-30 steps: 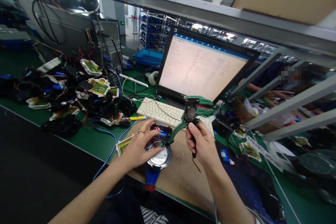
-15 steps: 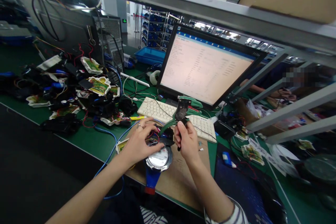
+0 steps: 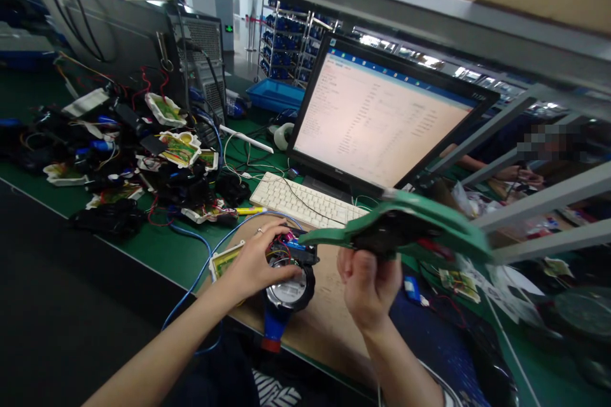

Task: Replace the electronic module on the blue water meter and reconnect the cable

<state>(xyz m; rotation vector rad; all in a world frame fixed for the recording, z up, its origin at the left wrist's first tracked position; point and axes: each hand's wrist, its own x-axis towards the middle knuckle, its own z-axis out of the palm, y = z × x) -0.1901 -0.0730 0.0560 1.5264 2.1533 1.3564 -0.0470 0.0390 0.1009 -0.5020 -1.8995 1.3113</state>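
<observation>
My left hand (image 3: pixel 252 265) is closed around the top of a water meter (image 3: pixel 288 292) with a round glass face and a blue body ending in a red cap. The meter's black housing stands open at the back, showing coloured wires and a blue part. In my right hand (image 3: pixel 370 286) is a green-handled wire stripper (image 3: pixel 401 229), gripped near its dark head and smeared by motion. One green handle end points left at the open housing; whether it touches is unclear. A white-framed circuit board (image 3: pixel 226 261) lies beside my left wrist.
Brown board (image 3: pixel 329 324) lies under the meter. Behind it stand a white keyboard (image 3: pixel 305 200) and a monitor (image 3: pixel 377 114). Boards and wires form a heap (image 3: pixel 143 152) on the left. A blue battery (image 3: pixel 411 289) lies right. Another person's hands (image 3: pixel 518 175) show beyond the metal frame.
The wire stripper has swung from upright to nearly level, with my right hand moved right and slightly down. My left hand stays on the meter, and its black rim now shows more.
</observation>
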